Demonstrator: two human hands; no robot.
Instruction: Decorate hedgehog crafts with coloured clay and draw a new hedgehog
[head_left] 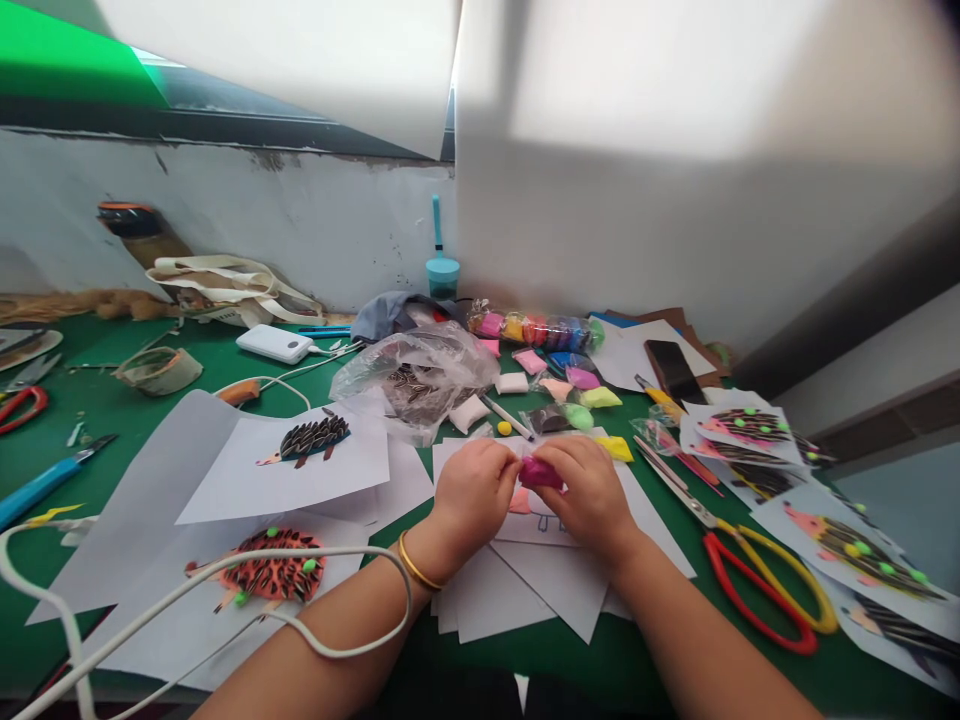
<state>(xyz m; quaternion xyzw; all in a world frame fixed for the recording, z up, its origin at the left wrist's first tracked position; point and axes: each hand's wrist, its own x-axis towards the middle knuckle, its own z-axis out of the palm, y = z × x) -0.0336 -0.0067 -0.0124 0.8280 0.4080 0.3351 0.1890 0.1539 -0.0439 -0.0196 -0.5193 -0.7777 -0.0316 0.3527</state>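
Both hands meet above a stack of white paper (pixel 517 590) at the middle of the green table. A magenta packet (pixel 541 472) is pinched between the thumb and fingers of my right hand (pixel 589 490). My left hand (pixel 476 490), with a gold bangle at the wrist, has its fingers closed at the packet's left end. Under the hands, the top sheet shows a blue line drawing (pixel 553 522) and a piece of pink clay (pixel 519 501), partly covered by the hands. A yellow packet (pixel 616 447) and a small yellow ball (pixel 504 428) lie just beyond.
Red-and-yellow scissors (pixel 757 570) lie at the right, near sheets with seed hedgehogs (pixel 862 550). More hedgehog sheets (pixel 315 440) are at the left, where a white cable (pixel 225 560) loops over my left forearm. A plastic bag of seeds (pixel 416 385) and clay packets (pixel 581 377) sit behind.
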